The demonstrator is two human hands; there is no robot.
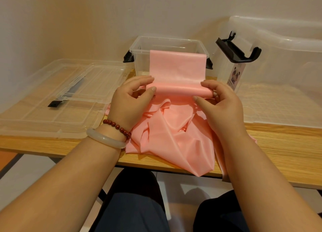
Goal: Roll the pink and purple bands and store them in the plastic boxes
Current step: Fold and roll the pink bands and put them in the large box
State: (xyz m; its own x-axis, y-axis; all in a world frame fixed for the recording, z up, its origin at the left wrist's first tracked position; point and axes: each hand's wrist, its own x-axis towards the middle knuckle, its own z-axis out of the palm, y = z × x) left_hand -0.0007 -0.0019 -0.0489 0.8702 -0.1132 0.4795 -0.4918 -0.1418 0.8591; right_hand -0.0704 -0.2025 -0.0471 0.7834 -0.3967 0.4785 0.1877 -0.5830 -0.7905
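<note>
A pink band (pixel 176 68) hangs over the front rim of a small clear plastic box (pixel 139 47) and runs down to a short roll held above the table. My left hand (pixel 132 99) pinches the roll's left end between thumb and fingers. My right hand (pixel 219 101) pinches its right end the same way. The rest of the pink band lies crumpled under my hands and spills over the table's front edge. No purple band is in view.
A clear lid (pixel 57 99) with black clips lies on the wooden table (pixel 282 148) at the left. A large clear box (pixel 282 69) stands at the right, with a black latch and a panda label. A wall rises close behind.
</note>
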